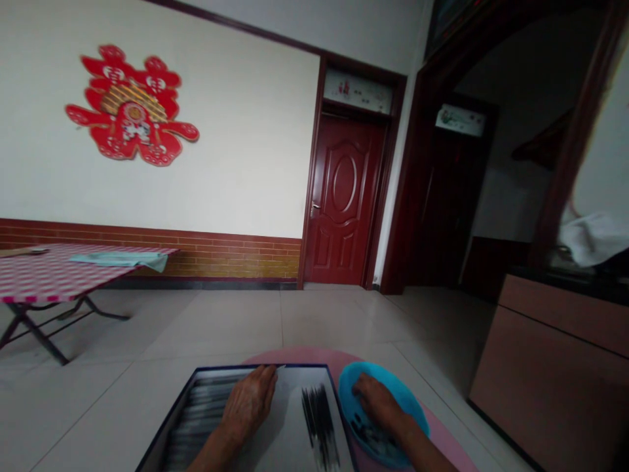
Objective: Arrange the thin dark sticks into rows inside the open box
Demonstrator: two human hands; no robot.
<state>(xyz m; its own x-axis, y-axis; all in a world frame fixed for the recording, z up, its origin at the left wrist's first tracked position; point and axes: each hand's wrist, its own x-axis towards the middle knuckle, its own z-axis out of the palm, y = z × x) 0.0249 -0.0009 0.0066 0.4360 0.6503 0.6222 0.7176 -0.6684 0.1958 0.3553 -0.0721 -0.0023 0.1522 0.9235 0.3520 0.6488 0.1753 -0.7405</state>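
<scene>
A shallow white box with a dark blue rim [263, 366] lies in front of me. My left hand [249, 398] is over it, fingers pressed together near the far rim, with a thin pale tip poking out beyond them. Under and left of that hand are rows of slender grey pieces [204, 413], blurred. A bundle of thin black stick-like pieces [320, 419] lies at the box's right side. My right hand [376, 398] reaches inside a blue bowl [415, 406], fingers curled, their contents hidden. Small black and whitish pieces [371, 432] lie in the bowl.
Box and bowl rest on a round pink surface [442, 436]. At left stands a folding table with a checked cloth [44, 272] and a pale green cloth [120, 259]. A brown cabinet [550, 367] is at right. Behind is a red door [344, 196].
</scene>
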